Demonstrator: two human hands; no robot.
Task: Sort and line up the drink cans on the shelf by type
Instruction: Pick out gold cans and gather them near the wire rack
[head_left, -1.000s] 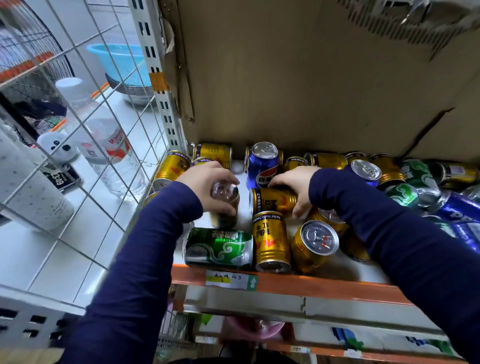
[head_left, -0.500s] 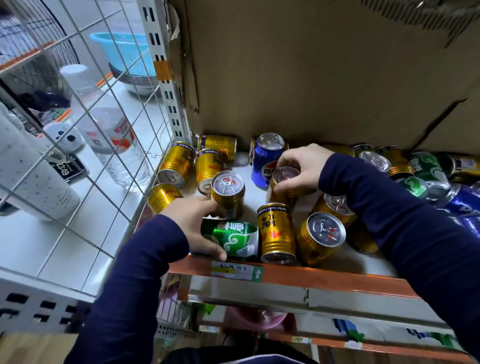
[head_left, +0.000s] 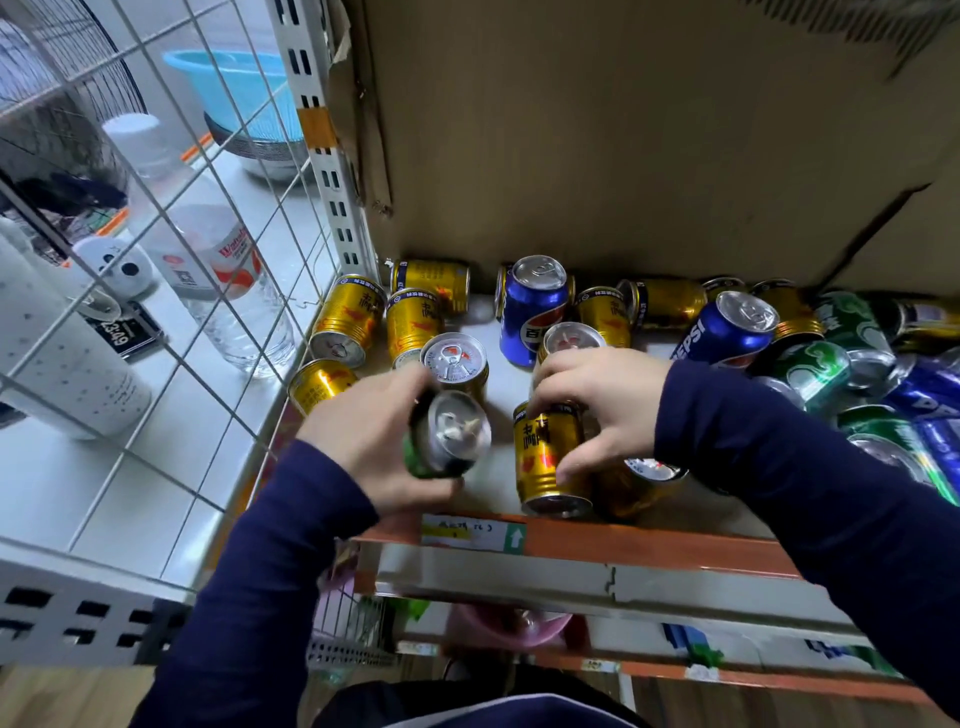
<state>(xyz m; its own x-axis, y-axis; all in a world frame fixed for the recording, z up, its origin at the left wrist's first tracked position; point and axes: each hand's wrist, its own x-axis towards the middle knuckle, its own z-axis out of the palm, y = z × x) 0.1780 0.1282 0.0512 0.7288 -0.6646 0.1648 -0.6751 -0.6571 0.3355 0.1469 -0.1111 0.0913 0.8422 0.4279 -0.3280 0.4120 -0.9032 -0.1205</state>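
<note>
- While both hands work at the front edge of the shelf (head_left: 644, 543), the left hand (head_left: 363, 441) is wrapped around a green can (head_left: 447, 441), tilted, top facing the camera, lifted or tipped; base contact hidden.
- Right hand (head_left: 597, 405) clamps a gold can (head_left: 550, 457) lying on its side, fingers over its upper end.
- Just beyond the left hand: one upright gold can (head_left: 454, 361).
- Between and beyond the hands: upright blue Pepsi can (head_left: 532, 306).
- Right of the right hand: mixed pile of green, blue and gold cans (head_left: 831, 353), unsorted.
- Left of the left hand: four gold cans on their sides (head_left: 348, 319) beside the wire grid (head_left: 156, 260).
</note>
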